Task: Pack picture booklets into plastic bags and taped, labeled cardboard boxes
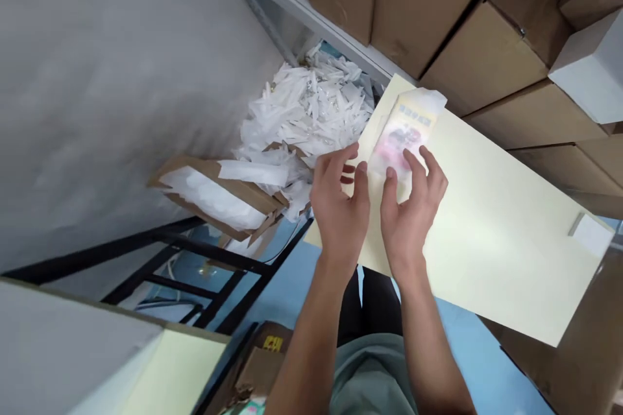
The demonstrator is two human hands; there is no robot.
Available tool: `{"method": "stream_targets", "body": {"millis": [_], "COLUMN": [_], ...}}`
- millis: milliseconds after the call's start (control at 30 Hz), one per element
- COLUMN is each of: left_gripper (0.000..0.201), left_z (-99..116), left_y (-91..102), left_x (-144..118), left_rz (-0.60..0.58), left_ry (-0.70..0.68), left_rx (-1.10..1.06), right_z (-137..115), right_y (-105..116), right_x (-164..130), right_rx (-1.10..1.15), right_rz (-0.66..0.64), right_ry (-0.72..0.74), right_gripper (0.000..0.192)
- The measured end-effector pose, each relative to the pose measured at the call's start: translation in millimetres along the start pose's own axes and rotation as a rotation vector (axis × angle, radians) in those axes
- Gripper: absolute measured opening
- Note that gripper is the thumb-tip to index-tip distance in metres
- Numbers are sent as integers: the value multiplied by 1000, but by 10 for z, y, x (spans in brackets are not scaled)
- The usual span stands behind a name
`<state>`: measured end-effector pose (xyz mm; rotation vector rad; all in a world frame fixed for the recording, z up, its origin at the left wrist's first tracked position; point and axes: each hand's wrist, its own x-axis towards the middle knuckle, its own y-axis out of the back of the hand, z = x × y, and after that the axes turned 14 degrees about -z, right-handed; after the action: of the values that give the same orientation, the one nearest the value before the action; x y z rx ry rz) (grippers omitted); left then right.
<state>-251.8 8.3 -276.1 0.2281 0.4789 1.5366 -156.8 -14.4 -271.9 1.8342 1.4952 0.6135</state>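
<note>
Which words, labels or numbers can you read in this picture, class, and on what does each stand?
None can be read.
Small clear plastic packet with a yellow and pink printed card, in both hands' grip: dark line of print at its top, too blurred.
Brown cardboard box with a yellow label: dark marks, too small.

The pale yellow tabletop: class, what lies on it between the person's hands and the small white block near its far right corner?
In the head view, the tabletop is bare between the hands and the white block.

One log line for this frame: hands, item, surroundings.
left hand: touching packet edge | right hand: holding clear plastic pink-and-yellow printed packet | under: pale yellow tabletop | beside: white paper-strip pile
</note>
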Motion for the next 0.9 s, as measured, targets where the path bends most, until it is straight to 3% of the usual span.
{"method": "stream_targets", "body": {"millis": [200, 367, 467, 600, 667, 767, 833, 900], "left_gripper": [19, 18, 16, 16, 19, 15, 15, 21], "left_z": [88, -90, -172, -368, -615, -1261, -1831, -2423], "left_y": [607, 1435, 2013, 2767, 3118, 3549, 3725, 3787], "left_x": [-972, -1864, -2598, -3789, -4430, -5404, -6029, -6597], "left_rz": [340, 682, 899, 1180, 1297, 1388, 1380, 1355], "left_ry": [50, 103, 150, 239, 300, 425, 550, 727], "left_rx": [-125, -103, -100, -77, -65, -26, 17, 60], "right_z": [-695, -1434, -1896, -2409, -2605, -2758, -2723, -2581], "right_y": [-21, -189, -301, -549, -793, -1361, -1821, -2258], "right_x": [-913, -1801, -2550, -3830, -4517, -5457, -5933, -6243], "right_rx": [127, 192, 262, 376, 389, 311, 182, -8], "right_rz": [-182, -335, -467, -740, -930, -1194, -1264, -1247], "right_ry": [198, 439, 582, 705, 750, 819, 873, 931], "right_gripper": [31, 27, 28, 30, 26, 22, 28, 40]}}
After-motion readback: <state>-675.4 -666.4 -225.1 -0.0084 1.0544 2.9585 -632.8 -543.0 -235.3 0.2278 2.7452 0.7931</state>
